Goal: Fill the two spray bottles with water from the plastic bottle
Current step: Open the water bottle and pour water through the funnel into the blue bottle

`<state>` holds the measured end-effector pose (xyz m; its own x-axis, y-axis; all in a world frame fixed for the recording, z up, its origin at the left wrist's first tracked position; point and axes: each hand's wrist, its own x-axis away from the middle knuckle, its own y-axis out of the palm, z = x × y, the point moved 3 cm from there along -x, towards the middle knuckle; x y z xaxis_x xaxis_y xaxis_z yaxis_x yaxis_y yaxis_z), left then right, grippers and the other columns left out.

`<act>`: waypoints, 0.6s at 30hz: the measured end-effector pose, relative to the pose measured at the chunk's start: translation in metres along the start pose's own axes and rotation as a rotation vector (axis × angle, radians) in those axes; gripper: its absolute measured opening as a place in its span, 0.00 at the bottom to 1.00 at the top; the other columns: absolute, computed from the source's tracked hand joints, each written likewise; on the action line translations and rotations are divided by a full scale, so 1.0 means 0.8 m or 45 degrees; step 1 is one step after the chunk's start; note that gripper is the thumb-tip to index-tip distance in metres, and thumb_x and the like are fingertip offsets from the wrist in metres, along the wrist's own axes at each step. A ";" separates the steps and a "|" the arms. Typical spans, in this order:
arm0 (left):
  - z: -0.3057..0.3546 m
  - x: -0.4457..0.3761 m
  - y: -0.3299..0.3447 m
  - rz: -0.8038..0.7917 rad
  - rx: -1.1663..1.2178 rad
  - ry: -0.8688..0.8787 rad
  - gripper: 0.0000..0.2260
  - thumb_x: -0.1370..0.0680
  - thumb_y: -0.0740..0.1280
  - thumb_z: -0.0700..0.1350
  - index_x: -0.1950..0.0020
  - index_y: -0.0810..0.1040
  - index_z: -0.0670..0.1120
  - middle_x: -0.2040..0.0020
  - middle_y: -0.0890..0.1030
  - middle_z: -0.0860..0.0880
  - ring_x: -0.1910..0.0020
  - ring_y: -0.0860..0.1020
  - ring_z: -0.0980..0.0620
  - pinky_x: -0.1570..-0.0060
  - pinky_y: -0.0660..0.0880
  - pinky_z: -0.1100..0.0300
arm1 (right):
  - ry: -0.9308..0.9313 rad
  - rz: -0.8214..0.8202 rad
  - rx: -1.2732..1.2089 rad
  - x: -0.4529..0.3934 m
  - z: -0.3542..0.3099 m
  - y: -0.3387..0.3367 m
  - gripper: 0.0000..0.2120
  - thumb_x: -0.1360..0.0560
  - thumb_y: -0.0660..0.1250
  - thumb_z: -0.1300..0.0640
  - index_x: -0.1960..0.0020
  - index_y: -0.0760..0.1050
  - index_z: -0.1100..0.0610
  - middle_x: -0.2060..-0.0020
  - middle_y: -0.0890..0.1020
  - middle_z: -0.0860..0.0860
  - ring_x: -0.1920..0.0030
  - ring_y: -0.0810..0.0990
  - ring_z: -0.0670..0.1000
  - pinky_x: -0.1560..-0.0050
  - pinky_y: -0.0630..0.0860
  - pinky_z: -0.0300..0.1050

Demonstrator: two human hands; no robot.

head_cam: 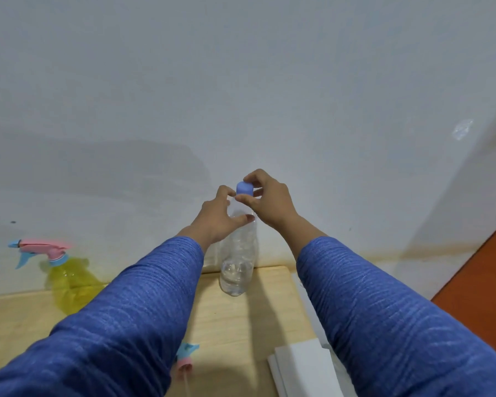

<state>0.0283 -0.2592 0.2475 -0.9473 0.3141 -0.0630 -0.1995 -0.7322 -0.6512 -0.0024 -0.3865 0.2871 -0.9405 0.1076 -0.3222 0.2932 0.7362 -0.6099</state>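
Standing upright near the far edge of the wooden table (pixel 235 325), the plastic bottle (pixel 238 253) looks mostly empty, with only a bit of water at the bottom, so it's light and tippy. The left hand (pixel 216 222) wraps loosely around its shoulder, fingers curled on it. The right hand (pixel 269 202) has fingertips pinched on the blue cap (pixel 244 188); can't tell if the cap is threaded on or loose. If the left grip is too soft, twisting could spin or topple the bottle. Squeeze too hard and thin plastic buckles, maybe splashing water out.

Over on the far left sits a yellow spray bottle (pixel 69 282) with its trigger head on. A loose pink sprayer head (pixel 185 359) lies near the left sleeve (pixel 121 319), easy to knock off. White paper (pixel 304 368) on the right could get wet.
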 end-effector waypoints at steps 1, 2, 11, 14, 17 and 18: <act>0.000 0.003 0.001 0.011 0.026 0.008 0.28 0.30 0.72 0.57 0.37 0.63 0.51 0.37 0.71 0.45 0.44 0.74 0.47 0.49 0.70 0.57 | 0.000 0.020 -0.002 0.003 -0.002 -0.001 0.16 0.29 0.73 0.55 0.44 0.74 0.56 0.48 0.81 0.51 0.50 0.79 0.51 0.56 0.71 0.35; 0.001 0.007 0.002 0.019 0.039 0.018 0.28 0.30 0.72 0.57 0.37 0.63 0.51 0.37 0.71 0.45 0.45 0.74 0.48 0.50 0.69 0.57 | 0.001 0.030 -0.001 0.006 -0.004 -0.002 0.17 0.29 0.73 0.55 0.43 0.74 0.56 0.49 0.81 0.51 0.51 0.79 0.50 0.58 0.70 0.32; 0.020 0.078 -0.008 0.086 0.180 0.078 0.27 0.34 0.76 0.55 0.39 0.70 0.54 0.39 0.74 0.50 0.46 0.75 0.53 0.50 0.69 0.61 | 0.032 0.033 0.043 0.067 -0.037 -0.033 0.18 0.31 0.75 0.53 0.44 0.78 0.56 0.51 0.83 0.50 0.51 0.80 0.48 0.52 0.72 0.34; 0.025 0.112 -0.012 0.066 0.230 0.104 0.27 0.34 0.76 0.56 0.39 0.71 0.54 0.39 0.75 0.51 0.46 0.76 0.54 0.50 0.69 0.62 | 0.039 0.066 0.065 0.098 -0.050 -0.043 0.17 0.32 0.75 0.50 0.46 0.79 0.53 0.52 0.81 0.51 0.56 0.77 0.46 0.58 0.70 0.29; 0.024 0.149 -0.010 0.014 0.267 0.126 0.27 0.34 0.76 0.56 0.39 0.72 0.54 0.38 0.76 0.51 0.45 0.77 0.55 0.50 0.70 0.62 | 0.056 0.087 0.113 0.133 -0.061 -0.045 0.17 0.33 0.76 0.47 0.48 0.79 0.54 0.55 0.79 0.50 0.60 0.74 0.44 0.61 0.68 0.28; 0.023 0.160 -0.008 -0.001 0.276 0.133 0.27 0.34 0.76 0.56 0.38 0.73 0.55 0.38 0.76 0.51 0.45 0.77 0.55 0.50 0.71 0.63 | 0.053 0.088 0.132 0.145 -0.064 -0.044 0.17 0.33 0.75 0.48 0.49 0.79 0.55 0.55 0.79 0.50 0.59 0.75 0.45 0.61 0.68 0.29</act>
<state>-0.0961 -0.2257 0.2573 -0.9182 0.3673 -0.1480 -0.2599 -0.8409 -0.4746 -0.1305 -0.3657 0.3087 -0.9231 0.1852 -0.3371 0.3719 0.6535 -0.6593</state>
